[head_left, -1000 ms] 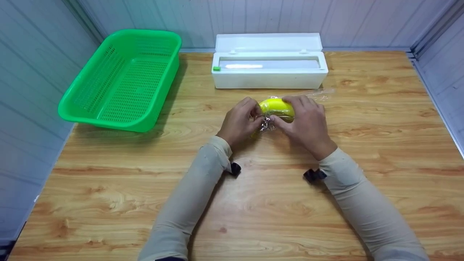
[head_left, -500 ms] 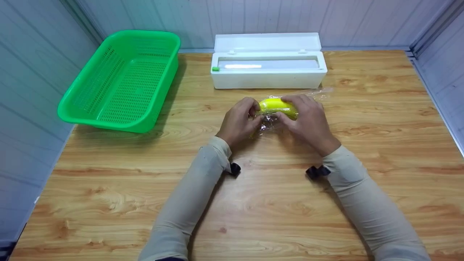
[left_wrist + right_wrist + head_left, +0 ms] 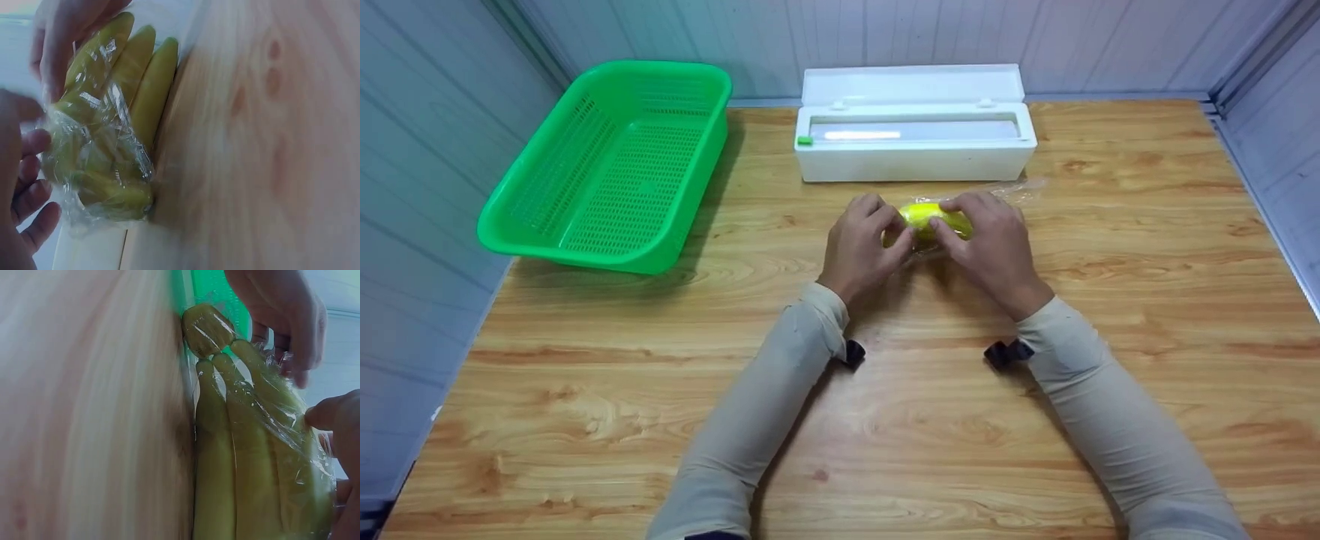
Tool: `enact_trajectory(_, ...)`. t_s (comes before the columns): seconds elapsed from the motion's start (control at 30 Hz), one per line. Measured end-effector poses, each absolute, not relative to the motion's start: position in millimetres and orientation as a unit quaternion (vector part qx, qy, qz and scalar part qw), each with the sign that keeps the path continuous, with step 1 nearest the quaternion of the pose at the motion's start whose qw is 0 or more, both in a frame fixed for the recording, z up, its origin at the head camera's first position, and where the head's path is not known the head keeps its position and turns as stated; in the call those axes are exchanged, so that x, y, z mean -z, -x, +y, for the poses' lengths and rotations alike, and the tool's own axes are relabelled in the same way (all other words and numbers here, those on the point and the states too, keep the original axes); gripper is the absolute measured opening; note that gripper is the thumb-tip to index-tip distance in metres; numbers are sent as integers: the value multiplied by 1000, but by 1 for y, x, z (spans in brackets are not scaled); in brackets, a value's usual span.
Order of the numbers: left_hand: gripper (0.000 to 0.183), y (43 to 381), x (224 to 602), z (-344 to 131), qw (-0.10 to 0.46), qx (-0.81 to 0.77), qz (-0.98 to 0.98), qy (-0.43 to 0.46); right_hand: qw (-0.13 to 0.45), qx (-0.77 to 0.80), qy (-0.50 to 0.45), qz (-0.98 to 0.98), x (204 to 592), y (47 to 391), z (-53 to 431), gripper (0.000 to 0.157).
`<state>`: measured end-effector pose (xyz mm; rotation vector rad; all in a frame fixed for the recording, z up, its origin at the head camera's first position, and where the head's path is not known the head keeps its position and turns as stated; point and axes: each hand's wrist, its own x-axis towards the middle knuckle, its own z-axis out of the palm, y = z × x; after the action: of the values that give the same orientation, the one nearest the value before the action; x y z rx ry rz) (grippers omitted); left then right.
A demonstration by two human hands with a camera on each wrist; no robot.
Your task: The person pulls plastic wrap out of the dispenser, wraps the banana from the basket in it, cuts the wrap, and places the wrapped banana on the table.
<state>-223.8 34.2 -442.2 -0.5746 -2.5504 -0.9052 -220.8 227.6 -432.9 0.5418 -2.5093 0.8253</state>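
One table, one basket, one box, one banana bunch, two hands, two sleeves

Lettering or numbers — none legible.

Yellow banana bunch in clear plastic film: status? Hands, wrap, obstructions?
Right hand grips yellow banana bunch; left hand at clear plastic film, grip unclear. Film across bunch, loose edge past right hand. Nothing seen blocking hands; white rectangular box behind.

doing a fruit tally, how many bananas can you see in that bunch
3, side by side in the right wrist view: left banana, middle banana and right banana. Others may be hidden behind them.
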Motion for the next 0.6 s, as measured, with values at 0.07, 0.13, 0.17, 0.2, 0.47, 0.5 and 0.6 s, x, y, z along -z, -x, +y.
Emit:
enact_trajectory(0.07,19,224,440,35,193,347,-895,203,217,-304,-190,-908,432,222,226,30)
enact_trajectory(0.13,14,224,438,36,199,385,-877,206,217,-312,-183,-907,430,223,226,29)
enact_trajectory(0.17,13,224,438,36,199,406,-868,207,217,-317,-179,-906,430,223,225,28)
enact_trajectory(0.2,12,224,437,37,199,428,-856,212,217,-320,-175,-905,429,224,225,27)
enact_trajectory(0.47,8,225,435,40,159,571,-782,193,206,-352,-155,-900,427,227,222,23)
enact_trajectory(0.5,8,225,434,41,159,571,-783,190,203,-355,-154,-900,427,227,222,23)
enact_trajectory(0.6,8,223,433,42,164,553,-794,191,191,-367,-145,-899,427,228,222,22)
